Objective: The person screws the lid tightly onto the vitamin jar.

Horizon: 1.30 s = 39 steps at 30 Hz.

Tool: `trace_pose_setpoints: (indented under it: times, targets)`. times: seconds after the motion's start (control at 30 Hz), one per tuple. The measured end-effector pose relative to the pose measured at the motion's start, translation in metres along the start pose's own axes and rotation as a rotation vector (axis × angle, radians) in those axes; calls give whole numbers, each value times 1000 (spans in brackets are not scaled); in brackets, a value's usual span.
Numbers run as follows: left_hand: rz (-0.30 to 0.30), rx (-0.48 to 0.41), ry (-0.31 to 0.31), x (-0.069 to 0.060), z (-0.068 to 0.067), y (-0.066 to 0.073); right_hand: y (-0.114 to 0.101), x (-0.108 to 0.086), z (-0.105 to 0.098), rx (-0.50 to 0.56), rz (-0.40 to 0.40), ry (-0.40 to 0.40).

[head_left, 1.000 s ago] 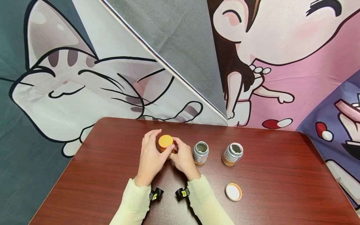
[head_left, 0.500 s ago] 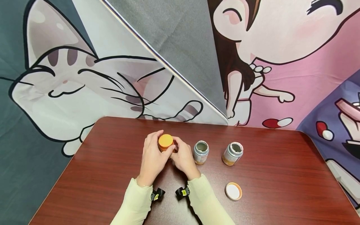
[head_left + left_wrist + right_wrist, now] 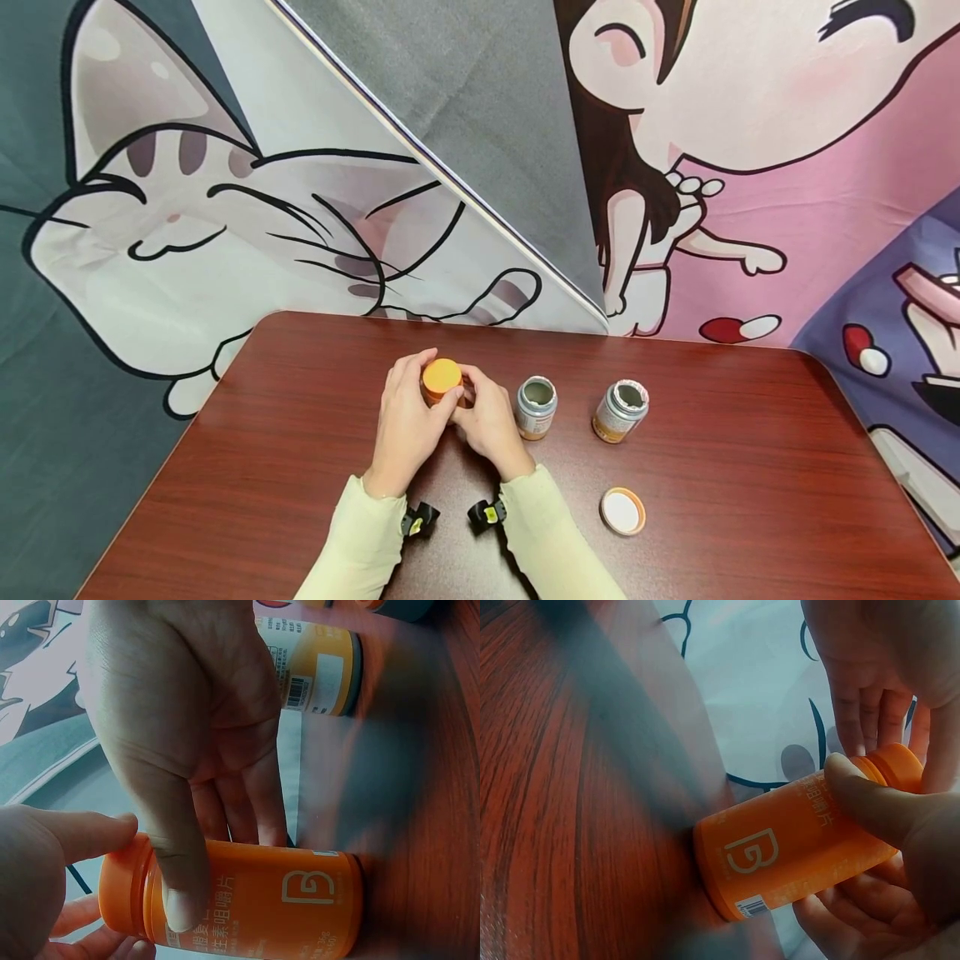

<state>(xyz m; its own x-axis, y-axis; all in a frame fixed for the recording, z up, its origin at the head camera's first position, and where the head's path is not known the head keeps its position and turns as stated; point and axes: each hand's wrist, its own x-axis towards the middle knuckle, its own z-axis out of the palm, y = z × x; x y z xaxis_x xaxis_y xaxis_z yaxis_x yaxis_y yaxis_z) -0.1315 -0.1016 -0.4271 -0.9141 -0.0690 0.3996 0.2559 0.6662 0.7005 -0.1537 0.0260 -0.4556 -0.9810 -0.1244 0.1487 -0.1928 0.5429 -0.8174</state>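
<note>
An orange supplement bottle (image 3: 442,397) stands upright on the table between both hands, its cap (image 3: 442,377) in place. My left hand (image 3: 403,421) grips the cap, with the thumb at its edge in the left wrist view. Lower down, my right hand (image 3: 489,421) holds the bottle body (image 3: 772,844); its thumb (image 3: 184,889) presses across the printed side. White lettering and a barcode show on the orange wall. The left hand's far fingers are partly hidden behind the cap.
Two grey lidless jars, one nearer (image 3: 536,408) and one farther right (image 3: 621,411), stand on the brown table (image 3: 750,467). An orange-rimmed lid (image 3: 622,511) lies with its white inside up. A cartoon-printed cloth (image 3: 480,167) rises behind the table.
The left hand and wrist have shifted slightly right, with its fingers moving closer round the cap. The right hand, bottle and jars look unmoved.
</note>
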Motion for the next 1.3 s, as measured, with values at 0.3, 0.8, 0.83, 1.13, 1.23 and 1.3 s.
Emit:
trace_pose_setpoints:
  times: [0.3,0.8,0.83,1.13,1.23,1.3]
  targets:
    - [8,-1,-17,1,-4,-1,-2,-1,0,0,-10,1]
    - [24,3,-72,3,-9,-3,-2,0,0,30,22,-18]
    - [25,0,-77,3,-9,-4,-2,0,0,32,23,-20]
    - [57,-9,-108,5,-12,-6,-2,0,0,29,11,-21]
    - [73,-3,-116,5,-12,-8,-2,0,0,38,8,-20]
    - [77,0,-122,6,-13,-8,-2,0,-1,52,8,-21]
